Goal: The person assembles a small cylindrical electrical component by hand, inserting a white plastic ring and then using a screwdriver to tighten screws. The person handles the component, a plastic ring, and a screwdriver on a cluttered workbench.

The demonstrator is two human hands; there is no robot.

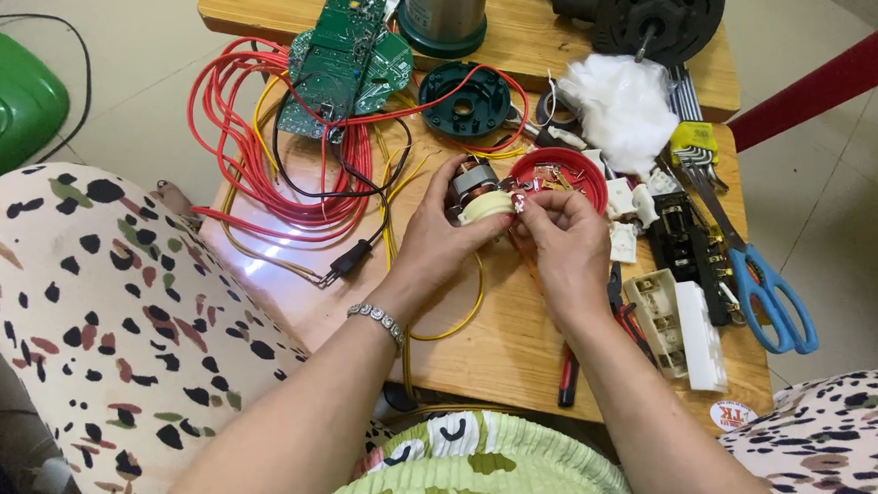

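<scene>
- A low wooden table (514, 341) stood cluttered with red wire coils (263, 158) and a green circuit board (344, 57).
- The left hand (439, 242) gripped a small motor (482, 194) above the table.
- The right hand (565, 239) pinched its wiring; the winding work seemed midway, calling for fine fingertip control.
</scene>
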